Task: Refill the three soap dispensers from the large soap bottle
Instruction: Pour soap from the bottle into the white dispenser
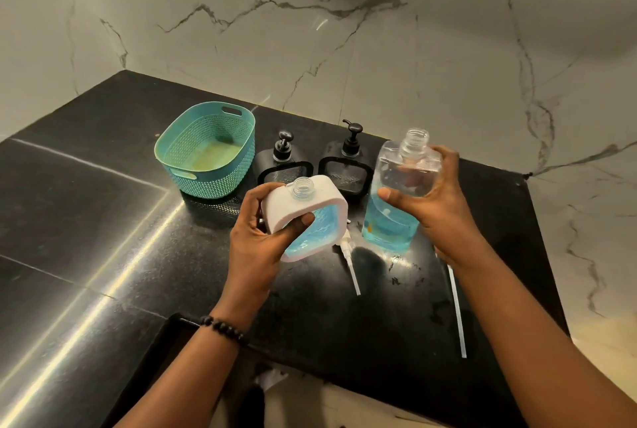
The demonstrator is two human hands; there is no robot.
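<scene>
My left hand [262,234] grips the white, square-framed dispenser with its clear window [303,217], fingers and thumb curled round its upper corner, holding it tilted above the black stone surface [103,220]; its threaded neck is open and blue soap shows through most of the window. My right hand [431,200] is wrapped round the large clear plastic soap bottle [396,193], uncapped, blue soap filling its lower part, its base near or on the surface; I cannot tell which.

Two black-framed dispensers with black pumps [348,165] stand just behind, pumps on, beside a teal perforated plastic basket [206,148]; a white pump with its long tube [350,262] lies on the surface between my hands.

The risks, as I judge them: both necks are narrow, so a hasty tip could send soap down the white frame onto the surface; the white dispenser looks nearly full, so more would overflow; soapy fingers could let either one slip.
</scene>
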